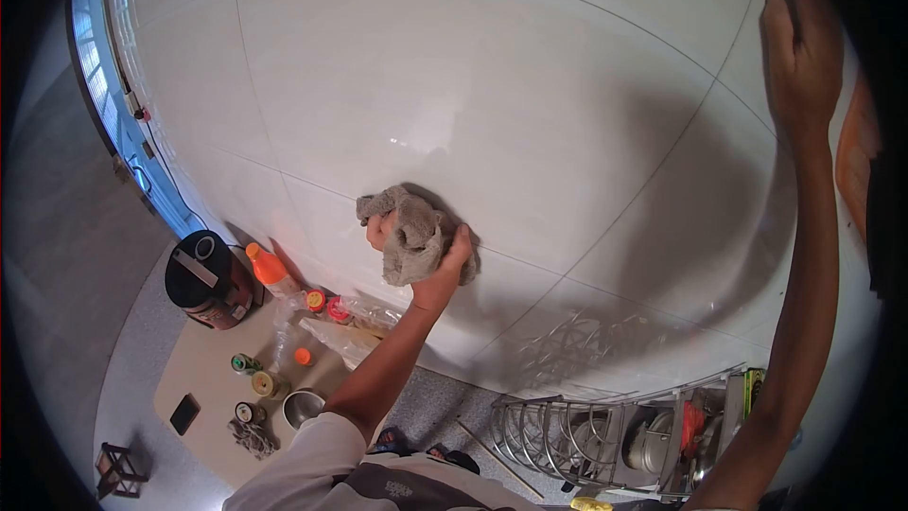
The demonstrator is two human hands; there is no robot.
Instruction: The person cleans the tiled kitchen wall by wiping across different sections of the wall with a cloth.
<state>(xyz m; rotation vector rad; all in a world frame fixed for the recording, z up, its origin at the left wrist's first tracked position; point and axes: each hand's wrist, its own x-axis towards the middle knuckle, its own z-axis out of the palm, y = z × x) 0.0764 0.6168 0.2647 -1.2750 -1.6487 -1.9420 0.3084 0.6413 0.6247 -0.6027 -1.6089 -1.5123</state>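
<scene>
My left hand is closed around a bunched grey-brown cloth and presses it to the glossy white tiled wall. Folds of the cloth cover part of the fingers; the thumb shows on its right side. At the upper right my right hand is raised with its fingers stretched out, lying along the wall near the edge of the view. Nothing shows in that hand, though its fingertips run into the dark border.
A beige table below left bears a black appliance, an orange-capped bottle, several jars, a metal bowl and a phone. A metal dish rack stands lower right. A small stool is on the floor.
</scene>
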